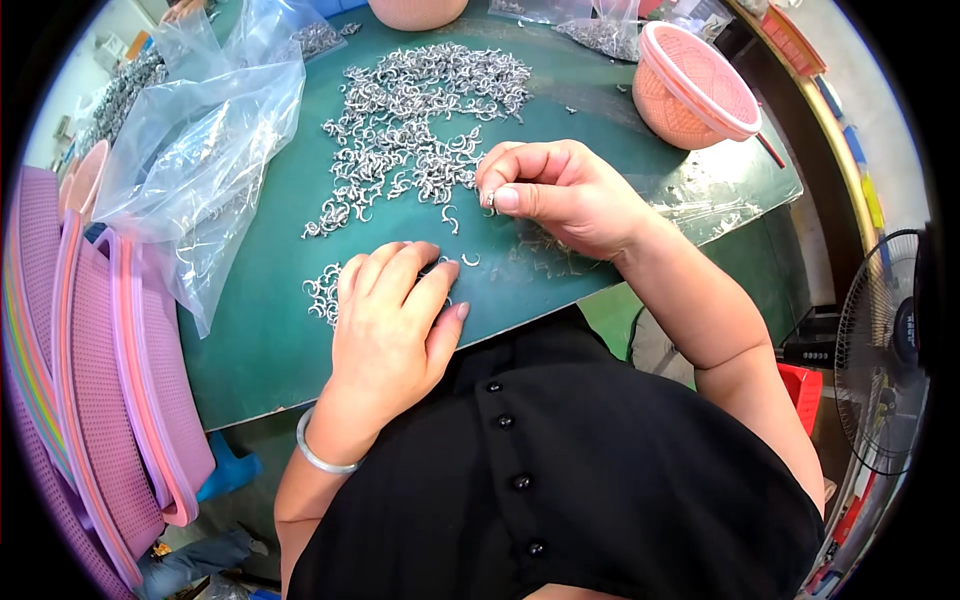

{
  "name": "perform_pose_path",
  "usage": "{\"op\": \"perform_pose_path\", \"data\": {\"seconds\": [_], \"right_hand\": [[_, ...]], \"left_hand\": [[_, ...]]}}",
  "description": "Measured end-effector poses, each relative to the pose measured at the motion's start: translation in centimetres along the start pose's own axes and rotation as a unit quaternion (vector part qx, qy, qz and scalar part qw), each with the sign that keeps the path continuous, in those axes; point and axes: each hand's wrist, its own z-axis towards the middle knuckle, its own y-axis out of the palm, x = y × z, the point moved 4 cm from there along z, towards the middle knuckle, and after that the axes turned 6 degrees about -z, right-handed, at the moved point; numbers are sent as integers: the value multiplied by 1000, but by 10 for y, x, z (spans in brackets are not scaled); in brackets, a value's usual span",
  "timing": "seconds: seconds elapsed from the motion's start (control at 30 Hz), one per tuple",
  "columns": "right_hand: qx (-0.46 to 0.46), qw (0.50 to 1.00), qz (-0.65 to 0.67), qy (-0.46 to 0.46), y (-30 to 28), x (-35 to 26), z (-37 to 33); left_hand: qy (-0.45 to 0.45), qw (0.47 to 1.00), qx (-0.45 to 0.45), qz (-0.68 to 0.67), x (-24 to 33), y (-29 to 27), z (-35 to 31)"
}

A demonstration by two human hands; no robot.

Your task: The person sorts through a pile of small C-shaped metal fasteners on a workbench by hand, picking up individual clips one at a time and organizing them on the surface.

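Note:
A wide pile of small curved silvery metal pieces (pixel 430 85) is spread across the green table (pixel 570 90). Over the near part of the table, my left hand (pixel 392 310) lies palm down with its fingers apart. A smaller cluster of the same pieces (pixel 320 294) shows beside it, partly covered by the hand. My right hand (pixel 560 195) is raised at the near right edge of the pile. Its thumb and forefinger pinch a small metal piece (pixel 490 205), mostly hidden by the fingertips.
A clear plastic bag (pixel 200 150) lies on the left of the table, beside stacked purple baskets (pixel 150 370). A pink woven basket (pixel 690 85) stands at the far right, with a bag of grey pieces (pixel 605 35) behind it. A black fan (pixel 880 350) is off to the right.

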Motion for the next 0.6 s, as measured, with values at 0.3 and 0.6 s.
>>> {"op": "perform_pose_path", "data": {"seconds": [0.3, 0.6], "right_hand": [[49, 980, -180, -74, -9, -35, -7], [421, 630, -626, -188, -154, -143, -73]], "left_hand": [[3, 1000, 5, -5, 1, 0, 0], [3, 1000, -14, -2, 4, -2, 2]]}}
